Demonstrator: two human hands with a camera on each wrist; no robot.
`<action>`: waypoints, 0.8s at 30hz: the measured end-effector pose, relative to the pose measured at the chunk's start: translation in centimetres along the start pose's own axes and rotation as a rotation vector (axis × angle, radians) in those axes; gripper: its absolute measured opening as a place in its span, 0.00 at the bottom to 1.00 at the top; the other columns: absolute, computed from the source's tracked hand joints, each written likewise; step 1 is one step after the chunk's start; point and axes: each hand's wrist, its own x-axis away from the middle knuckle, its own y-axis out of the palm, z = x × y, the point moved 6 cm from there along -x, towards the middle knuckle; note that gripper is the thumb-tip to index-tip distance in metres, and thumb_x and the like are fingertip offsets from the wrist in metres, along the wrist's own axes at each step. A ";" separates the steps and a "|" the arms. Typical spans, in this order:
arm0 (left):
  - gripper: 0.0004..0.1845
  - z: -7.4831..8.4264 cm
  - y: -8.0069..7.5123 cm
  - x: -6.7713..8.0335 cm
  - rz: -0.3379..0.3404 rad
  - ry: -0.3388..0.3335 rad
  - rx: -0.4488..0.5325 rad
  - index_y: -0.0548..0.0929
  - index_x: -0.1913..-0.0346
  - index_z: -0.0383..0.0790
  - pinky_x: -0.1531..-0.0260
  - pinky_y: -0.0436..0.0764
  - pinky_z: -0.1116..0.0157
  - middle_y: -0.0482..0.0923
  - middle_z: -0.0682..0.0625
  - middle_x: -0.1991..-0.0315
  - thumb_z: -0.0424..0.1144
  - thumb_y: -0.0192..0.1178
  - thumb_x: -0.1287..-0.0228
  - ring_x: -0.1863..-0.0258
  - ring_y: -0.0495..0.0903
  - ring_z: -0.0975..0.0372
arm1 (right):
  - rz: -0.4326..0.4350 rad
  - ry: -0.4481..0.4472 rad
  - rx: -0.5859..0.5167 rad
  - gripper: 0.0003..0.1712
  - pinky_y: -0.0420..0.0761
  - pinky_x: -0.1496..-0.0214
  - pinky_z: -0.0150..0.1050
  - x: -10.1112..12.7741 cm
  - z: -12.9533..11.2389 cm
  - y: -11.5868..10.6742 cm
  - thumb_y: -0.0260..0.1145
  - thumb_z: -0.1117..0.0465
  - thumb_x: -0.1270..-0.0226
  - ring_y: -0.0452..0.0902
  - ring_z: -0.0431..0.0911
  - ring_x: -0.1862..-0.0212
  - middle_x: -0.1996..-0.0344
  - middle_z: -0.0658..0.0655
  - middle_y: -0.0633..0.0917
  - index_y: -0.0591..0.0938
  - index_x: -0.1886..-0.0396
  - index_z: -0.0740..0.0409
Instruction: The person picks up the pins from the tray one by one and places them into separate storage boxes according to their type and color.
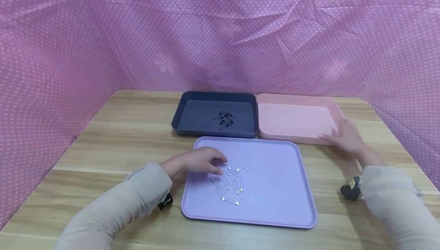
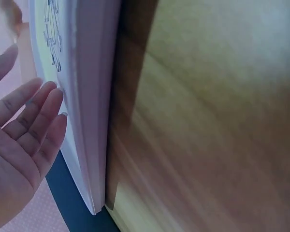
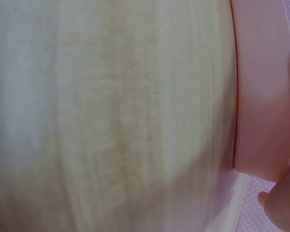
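A lavender tray (image 1: 275, 181) lies at the table's front with several silver safety pins (image 1: 230, 183) scattered on its left half. My left hand (image 1: 214, 164) hovers over the tray's left part, fingertips just above the nearest pins, holding nothing. In the left wrist view the left hand (image 2: 24, 130) shows an open palm with straight fingers beside the lavender tray's rim (image 2: 94, 96). My right hand (image 1: 338, 135) rests with spread fingers on the front right corner of an empty pink tray (image 1: 292, 120). In the right wrist view only the right hand's fingertips (image 3: 280, 208) show, beside the pink tray (image 3: 261, 87).
A dark blue tray (image 1: 199, 116) behind the lavender one holds a small heap of black safety pins (image 1: 225, 120). All trays sit on a wooden table (image 1: 130, 139). Pink dotted cloth (image 1: 220, 32) walls in the back and both sides.
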 end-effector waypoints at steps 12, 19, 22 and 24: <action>0.06 0.2 0.6 -0.9 -0.001 0.059 -0.086 0.79 0.69 0.40 0.65 0.70 0.73 0.71 0.55 0.73 0.35 0.63 0.52 0.70 0.70 0.66 | -0.045 0.026 -0.020 0.58 0.36 0.45 0.63 0.5 0.4 0.1 0.58 0.43 0.46 0.30 0.73 0.42 0.44 0.83 0.39 0.36 0.42 0.83; 0.04 0.3 1.0 -1.2 0.002 0.037 -0.164 0.77 0.75 0.44 0.68 0.68 0.72 0.68 0.58 0.77 0.34 0.62 0.52 0.74 0.68 0.68 | 0.037 -0.042 -0.024 0.46 0.46 0.47 0.62 0.6 0.0 -0.1 0.62 0.46 0.48 0.49 0.71 0.49 0.53 0.80 0.59 0.55 0.49 0.82; 0.04 0.4 1.0 -1.1 0.006 0.024 -0.183 0.77 0.77 0.46 0.68 0.68 0.71 0.67 0.59 0.79 0.34 0.62 0.51 0.75 0.67 0.68 | 0.026 -0.029 -0.043 0.53 0.41 0.46 0.63 0.5 -0.1 0.1 0.62 0.45 0.49 0.43 0.73 0.44 0.47 0.81 0.53 0.48 0.42 0.81; 0.05 0.4 1.0 -1.0 0.004 0.015 -0.189 0.76 0.78 0.47 0.68 0.67 0.71 0.67 0.60 0.79 0.34 0.61 0.51 0.75 0.67 0.68 | 0.012 -0.018 -0.047 0.55 0.39 0.45 0.62 0.4 -0.1 0.2 0.61 0.45 0.49 0.39 0.73 0.43 0.44 0.81 0.50 0.44 0.41 0.81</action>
